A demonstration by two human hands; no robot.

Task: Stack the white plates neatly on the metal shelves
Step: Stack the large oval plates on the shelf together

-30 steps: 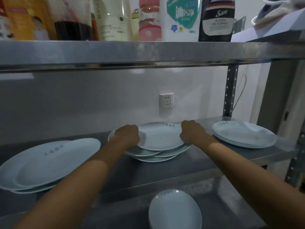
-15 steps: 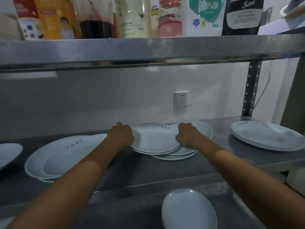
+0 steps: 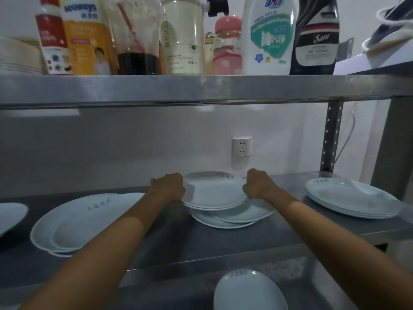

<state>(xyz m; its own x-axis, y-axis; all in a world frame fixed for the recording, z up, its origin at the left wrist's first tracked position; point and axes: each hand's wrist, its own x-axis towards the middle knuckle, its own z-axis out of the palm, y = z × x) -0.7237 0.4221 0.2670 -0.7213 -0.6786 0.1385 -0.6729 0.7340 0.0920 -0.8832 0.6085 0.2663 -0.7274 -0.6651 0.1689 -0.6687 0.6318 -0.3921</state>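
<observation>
Gripping the top plates (image 3: 213, 192) from opposite rims: left hand (image 3: 168, 186) curled over the left edge, right hand (image 3: 257, 184) curled over the right edge, both closed on the same two or so plates, seemingly raised a little off the ones beneath. Held from both sides, presumably, to keep the load level and steer it squarely over the lower plates (image 3: 232, 218), which splay out of line just below and toward the right hand. Judged as mid-alignment, not finished: lower rims jut out unevenly. Sitting on the middle shelf (image 3: 223, 242), between the two forearms. Lying well left of the left hand, another loose pile (image 3: 85, 222), also askew. Lying well right of the right hand, a tidier stack (image 3: 350, 199). Waiting below the wrists on the lower shelf, a single plate (image 3: 248, 291). Risk, as a guess: glazed rims sliding when set down off-centre.
</observation>
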